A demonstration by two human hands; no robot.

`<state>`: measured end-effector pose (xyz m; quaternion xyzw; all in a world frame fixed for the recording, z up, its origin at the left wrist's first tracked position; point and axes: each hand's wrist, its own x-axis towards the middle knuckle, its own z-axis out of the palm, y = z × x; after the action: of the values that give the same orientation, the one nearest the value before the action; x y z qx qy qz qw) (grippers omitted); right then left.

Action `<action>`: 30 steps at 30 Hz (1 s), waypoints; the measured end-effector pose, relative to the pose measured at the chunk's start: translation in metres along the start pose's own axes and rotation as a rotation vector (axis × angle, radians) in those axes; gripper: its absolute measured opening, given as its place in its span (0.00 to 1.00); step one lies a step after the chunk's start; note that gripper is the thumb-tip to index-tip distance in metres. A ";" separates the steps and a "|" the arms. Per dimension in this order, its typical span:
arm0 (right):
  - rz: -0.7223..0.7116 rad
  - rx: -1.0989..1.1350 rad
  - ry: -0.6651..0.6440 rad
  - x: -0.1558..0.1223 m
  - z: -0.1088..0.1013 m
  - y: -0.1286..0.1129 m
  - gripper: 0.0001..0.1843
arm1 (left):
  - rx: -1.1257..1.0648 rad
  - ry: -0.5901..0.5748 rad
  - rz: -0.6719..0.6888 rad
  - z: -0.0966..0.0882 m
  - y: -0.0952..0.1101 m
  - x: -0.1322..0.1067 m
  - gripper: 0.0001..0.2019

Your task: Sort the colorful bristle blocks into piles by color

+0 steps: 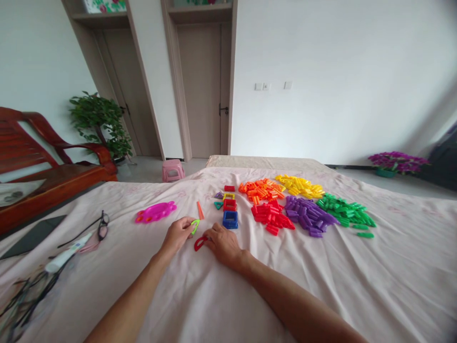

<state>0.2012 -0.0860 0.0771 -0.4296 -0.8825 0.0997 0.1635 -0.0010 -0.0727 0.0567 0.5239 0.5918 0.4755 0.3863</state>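
My left hand (179, 232) is closed on a small lime-green plastic frame piece (194, 226), pinched at the fingertips. Close beside it, my right hand (223, 243) grips a red half-round frame piece (200, 243) just above the cloth. An orange tapered strip (200, 210) lies beyond my left fingers. Past my right hand stand a blue square frame stack (230, 220), a red square frame stack (229, 205) and yellow square frames (229, 196), with a red piece (229, 188) behind them. Green triangles (218, 205) and purple triangles (218, 195) sit left of these.
Heaps of orange (260, 189), yellow (300, 186), red (272, 215), purple (309, 214) and green plastic pieces (344, 209) cover the right side. Leftward lie a magenta tray (157, 212), eyeglasses (103, 226) and a white tube (67, 253). A pink stool (173, 170) stands beyond.
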 end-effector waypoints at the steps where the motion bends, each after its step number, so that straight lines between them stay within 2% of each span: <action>1: -0.015 0.002 0.014 0.000 0.001 0.000 0.14 | -0.019 0.017 -0.010 0.001 -0.003 -0.002 0.22; 3: -0.079 -0.005 0.042 0.001 0.003 0.000 0.16 | -0.058 0.054 -0.021 0.002 -0.007 -0.004 0.25; 7: -0.195 -0.029 0.045 0.006 0.009 -0.001 0.12 | -0.126 0.077 -0.023 0.003 -0.008 -0.007 0.27; 10: -0.180 -0.004 0.092 0.008 0.014 0.001 0.09 | -0.155 0.068 -0.013 0.002 -0.005 -0.009 0.27; 14: -0.075 0.181 0.203 0.005 0.015 0.009 0.01 | -0.208 0.048 -0.011 0.003 -0.001 -0.013 0.28; 16: -0.050 0.288 0.290 0.004 0.013 0.013 0.02 | -0.237 0.021 -0.040 0.006 0.002 -0.016 0.28; 19: -0.086 0.398 0.391 0.005 0.011 0.017 0.06 | -0.245 -0.076 -0.098 0.014 0.009 -0.023 0.27; 23: -0.174 0.434 0.427 0.006 0.013 0.021 0.11 | -0.240 -0.201 -0.146 0.022 0.016 -0.031 0.26; 27: -0.216 0.418 0.417 0.005 0.015 0.022 0.15 | -0.302 -0.187 -0.158 0.023 0.018 -0.034 0.26; 30: -0.205 0.421 0.413 0.005 0.014 0.020 0.15 | -0.354 -0.187 -0.181 0.020 0.017 -0.033 0.26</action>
<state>0.2082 -0.0704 0.0585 -0.3064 -0.8294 0.1738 0.4337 0.0276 -0.1019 0.0671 0.4344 0.5051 0.4850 0.5665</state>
